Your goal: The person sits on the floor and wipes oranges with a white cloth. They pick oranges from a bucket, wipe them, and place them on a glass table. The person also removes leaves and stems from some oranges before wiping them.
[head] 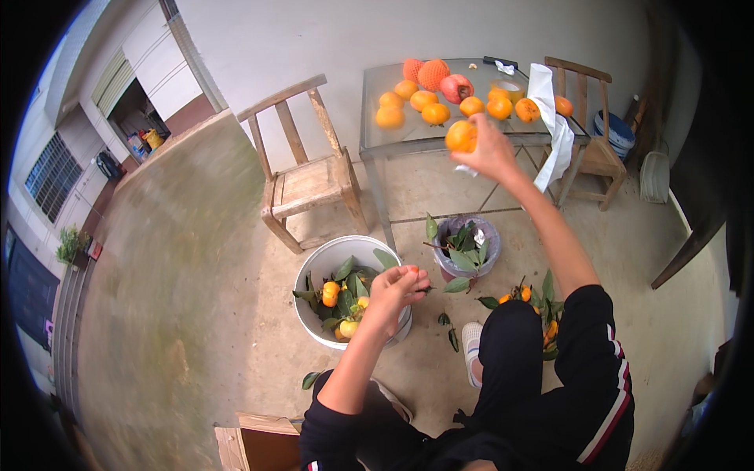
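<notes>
My right hand grips an orange persimmon just off the front edge of a glass-topped table. On that table lie several loose persimmons, a red pomegranate-like fruit and fruit in orange foam nets. My left hand hovers over the right rim of a white bucket, its fingers curled together. A small dark scrap shows by its fingertips; whether the fingers hold it is unclear. Inside the bucket are persimmons among green leaves.
A lined bin holds leaves beside the bucket. Leafy persimmon branches lie by my right knee. Wooden chairs flank the table. White paper drapes over its right edge. An opened cardboard box stands at lower left.
</notes>
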`<state>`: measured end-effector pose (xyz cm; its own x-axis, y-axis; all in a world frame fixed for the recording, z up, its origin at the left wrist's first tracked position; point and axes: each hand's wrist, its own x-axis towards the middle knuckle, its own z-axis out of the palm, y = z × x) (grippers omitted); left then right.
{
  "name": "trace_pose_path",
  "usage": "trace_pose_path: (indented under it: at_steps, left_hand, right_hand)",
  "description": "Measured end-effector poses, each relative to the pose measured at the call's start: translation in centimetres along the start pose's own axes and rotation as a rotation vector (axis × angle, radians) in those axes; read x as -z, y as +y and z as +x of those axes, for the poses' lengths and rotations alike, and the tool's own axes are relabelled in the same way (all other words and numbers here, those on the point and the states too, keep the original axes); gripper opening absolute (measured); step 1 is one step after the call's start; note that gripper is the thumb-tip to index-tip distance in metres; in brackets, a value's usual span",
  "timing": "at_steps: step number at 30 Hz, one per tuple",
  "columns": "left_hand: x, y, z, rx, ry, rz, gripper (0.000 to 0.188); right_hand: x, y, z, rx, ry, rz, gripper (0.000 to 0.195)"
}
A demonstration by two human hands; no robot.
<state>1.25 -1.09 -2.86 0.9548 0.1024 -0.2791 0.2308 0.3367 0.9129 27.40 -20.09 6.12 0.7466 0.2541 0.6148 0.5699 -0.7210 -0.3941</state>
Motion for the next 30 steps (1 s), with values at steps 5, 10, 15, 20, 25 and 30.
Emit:
trace_pose_path:
  at_steps: [5,10,15,20,25,30]
  left_hand:
    - [0.4,0.2,0.0,0.023,-0.038,0.055,0.025]
    - [0.2,0.2,0.3,0.027,-0.043,0.089,0.023]
    - [-0.1,0.1,0.0,0.025,-0.111,0.043,0.025]
    - [-0.2,0.1,-0.3,0.015,-0.136,0.063,0.023]
    - [0.5,0.0,0.0,0.065,-0.118,0.094,0.025]
    - [1.7,-0.3,0.9,0.119,-0.089,0.095,0.031]
  right_hand:
    - [-0.6,4.0,6.5,-0.074,-0.069,-0.202,0.077]
    - [-2.6,5.7,8.8,-0.066,-0.163,-0.268,0.078]
    - [-3.2,5.7,9.3,-0.07,-0.19,-0.292,0.083]
    - [-3.2,6.3,9.2,-0.025,-0.157,-0.258,0.09]
    - [-2.8,7.0,8.8,0.013,-0.181,-0.247,0.098]
    - [-2.7,7.4,7.8,0.078,-0.185,-0.233,0.101]
